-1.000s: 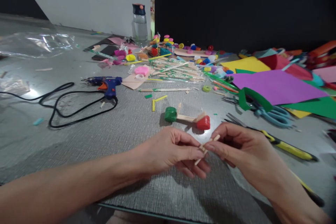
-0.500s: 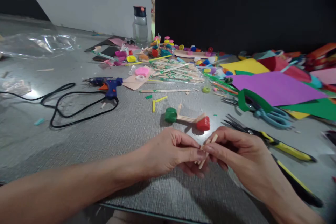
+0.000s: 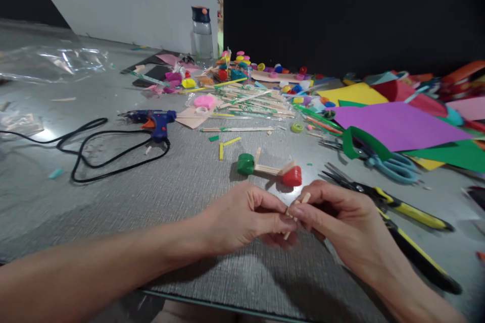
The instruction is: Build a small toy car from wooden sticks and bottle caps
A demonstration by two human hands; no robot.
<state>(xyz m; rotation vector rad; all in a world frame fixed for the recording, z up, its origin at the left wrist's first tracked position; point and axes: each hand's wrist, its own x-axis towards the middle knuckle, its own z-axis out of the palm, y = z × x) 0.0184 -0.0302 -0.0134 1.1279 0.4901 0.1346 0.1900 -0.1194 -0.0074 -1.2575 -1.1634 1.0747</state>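
From left to right: a blue glue gun (image 3: 161,123) lies on the grey surface (image 3: 185,176); the left hand (image 3: 242,219) pinches small wooden sticks (image 3: 306,197) between thumb and fingers; just beyond lies a stick frame (image 3: 268,170) bearing a green cap (image 3: 245,164) and a red cap (image 3: 292,176); the right hand (image 3: 341,217), fingers closed, grips the same sticks; yellow-and-black-handled cutters (image 3: 413,212) lie beside it.

Single head-worn view, facing forward and obliquely down across the desk (image 3: 197,176), whose near edge crosses the bottom of the field. The left hand (image 3: 242,219) and right hand (image 3: 341,217), viewed from above and behind at close range, occupy the lower centre; a pale panel (image 3: 132,0) and a dark panel (image 3: 341,10) bound the top.
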